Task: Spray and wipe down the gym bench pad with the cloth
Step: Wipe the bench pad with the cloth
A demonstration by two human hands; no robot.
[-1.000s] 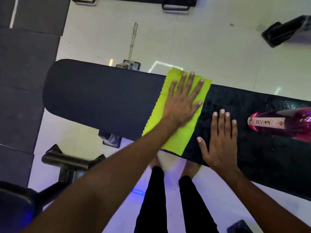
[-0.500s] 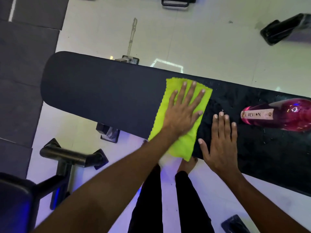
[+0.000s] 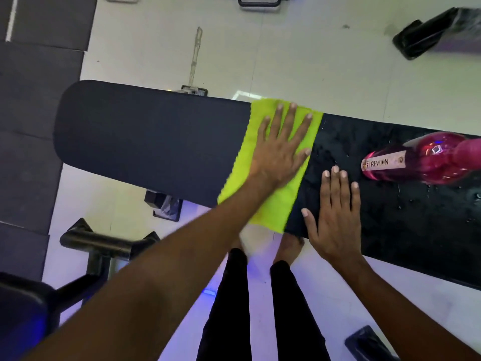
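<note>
The long black bench pad (image 3: 145,142) runs across the view from left to right. A lime-green cloth (image 3: 277,209) lies across its width near the middle, its near end hanging over the front edge. My left hand (image 3: 279,149) presses flat on the cloth with fingers spread. Just right of the cloth, my right hand (image 3: 335,217) rests flat on the pad and holds nothing. A pink Revlon spray bottle (image 3: 421,162) lies on its side further right. Droplets glisten on the pad's right part.
The bench stands on a pale tiled floor with dark rubber mats (image 3: 31,126) at the left. A black metal frame (image 3: 104,246) is at the lower left. My legs and bare feet are below the pad's front edge. Dark equipment (image 3: 426,35) sits at the upper right.
My left hand slid the cloth toward me, then back up to the pad's far edge. My right hand and the bottle stayed in place.
</note>
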